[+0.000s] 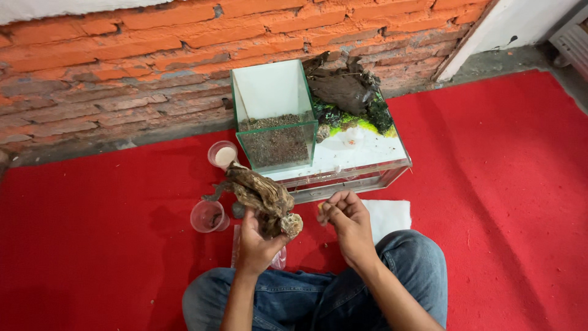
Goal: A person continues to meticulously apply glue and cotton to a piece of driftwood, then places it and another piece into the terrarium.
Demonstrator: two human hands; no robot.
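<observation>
My left hand (256,244) grips a gnarled brown piece of driftwood (260,191) by its lower end, holding it up over the red carpet. A small rounded stone-like lump (292,225) sits at the wood's base beside my thumb. My right hand (346,224) hovers just right of the wood, fingers curled and pinched on a small pale bit that I cannot make out. Beyond the hands stands a small glass tank (274,116) with dark gravel in its bottom.
The small tank rests on a larger glass tank (361,168) lying flat, which carries dark wood and green moss (349,98). Two clear plastic cups (222,154) (207,216) stand left of the wood. White cloth (389,216) lies by my knee. A brick wall (122,67) runs behind.
</observation>
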